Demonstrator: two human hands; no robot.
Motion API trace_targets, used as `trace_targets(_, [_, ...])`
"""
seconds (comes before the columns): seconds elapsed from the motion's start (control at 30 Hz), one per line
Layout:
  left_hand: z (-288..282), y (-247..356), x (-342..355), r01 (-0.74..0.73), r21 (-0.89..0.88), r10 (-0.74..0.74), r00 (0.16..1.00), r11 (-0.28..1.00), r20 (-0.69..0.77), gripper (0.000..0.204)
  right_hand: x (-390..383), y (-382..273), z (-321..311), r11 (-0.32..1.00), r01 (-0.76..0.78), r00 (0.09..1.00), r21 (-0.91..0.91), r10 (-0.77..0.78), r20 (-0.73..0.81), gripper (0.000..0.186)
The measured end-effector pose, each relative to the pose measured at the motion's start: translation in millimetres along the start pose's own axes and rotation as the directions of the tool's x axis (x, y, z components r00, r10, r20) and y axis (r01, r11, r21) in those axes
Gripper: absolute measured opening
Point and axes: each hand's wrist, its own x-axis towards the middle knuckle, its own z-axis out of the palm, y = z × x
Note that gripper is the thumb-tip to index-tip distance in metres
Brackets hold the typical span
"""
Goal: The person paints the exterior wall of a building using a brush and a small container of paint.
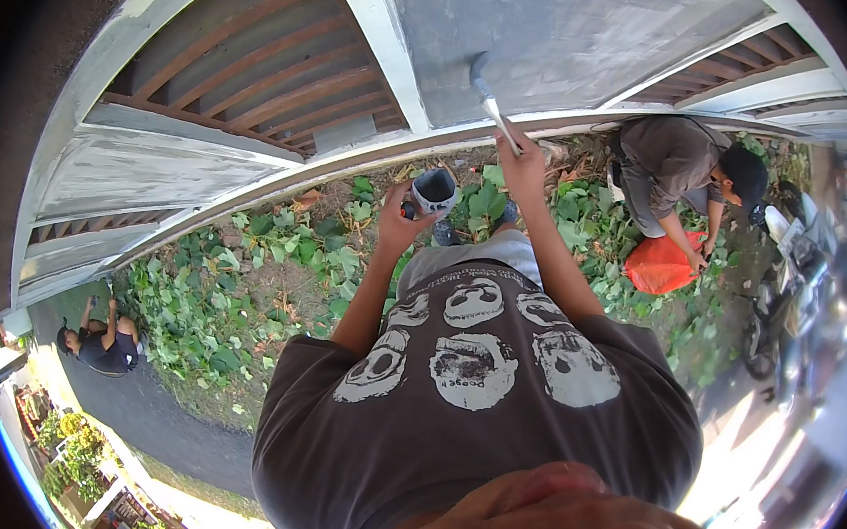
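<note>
My right hand [524,168] is closed round the pale handle of a paintbrush [488,101]. The brush's grey bristles touch the large grey-painted panel [600,45] above the plants. Lower and to the left, my left hand [398,225] grips a small cup [434,205] from its side. Dark grey paint shows inside the cup, and its outside is pale with smears. Beside the cup at my left fingers is a small dark object with a bit of orange, too small to name. White strips [382,37] frame the panel, with streaky paint along them.
Green leafy plants [243,280] cover the ground around my feet. To the right, a person [675,165] bends over a red-orange bag [660,263]. Another person [109,344] crouches at the far left by a dark path [171,434]. Brown slats [260,63] fill the neighbouring opening. Motorcycles [794,234] stand far right.
</note>
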Motion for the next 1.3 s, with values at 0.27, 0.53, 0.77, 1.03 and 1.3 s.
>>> trace_targets(0.27, [1.7, -2.9, 3.7, -0.053, -0.013, 0.052, 0.996, 0.998, -0.073, 0.078, 59.0, 30.0, -92.2, 1.0, 0.022, 0.935, 0.012, -0.017, -0.354, 0.033])
trace_targets(0.53, [-4.9, -11.9, 2.0, -0.061, 0.019, 0.062, 0.998, 0.998, -0.012, 0.08, 59.7, -4.1, -53.2, 0.991, -0.065, 0.965, 0.117, 0.092, -0.247, 0.039])
trace_targets(0.77, [0.5, -4.7, 8.8, -0.071, -0.001, 0.071, 0.997, 0.997, -0.038, 0.08, 4.3, -74.7, -24.1, 0.998, -0.047, 0.985, 0.047, 0.039, 0.169, 0.037])
trace_targets(1.03, [-4.9, -8.3, 5.7, -0.071, -0.018, 0.069, 0.996, 0.997, -0.056, 0.079, 80.1, -24.3, -139.8, 0.96, 0.037, 0.87, 0.278, 0.106, -0.482, 0.034])
trace_targets(1.3, [-0.5, -2.6, 13.7, -0.031, -0.014, 0.031, 1.0, 0.999, 0.0, 0.08, -8.1, -75.1, -9.9, 0.998, 0.066, 0.982, -0.013, -0.063, 0.177, 0.04])
